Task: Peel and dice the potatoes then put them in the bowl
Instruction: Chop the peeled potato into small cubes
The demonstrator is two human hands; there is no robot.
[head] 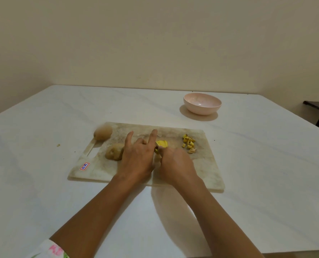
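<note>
Peeled yellow potato (pixel 162 143), part sliced, mid-board: pinned under bent fingers of left hand (pixel 138 157), two fingers raised straight. Right hand (pixel 175 164) curled; what is gripped, hidden. Fingertips best tucked back from cuts, slices kept even. Red-edged sticker (pixel 84 166) on pale stone cutting board (pixel 201 170) read as "10A".

One view only, head-worn, wide-angle: tilted down across the counter (pixel 43 164), close over the cutting board (pixel 205 164), bowl (pixel 202 106) farther at one o'clock, wall (pixel 155 43) at twelve.
</note>
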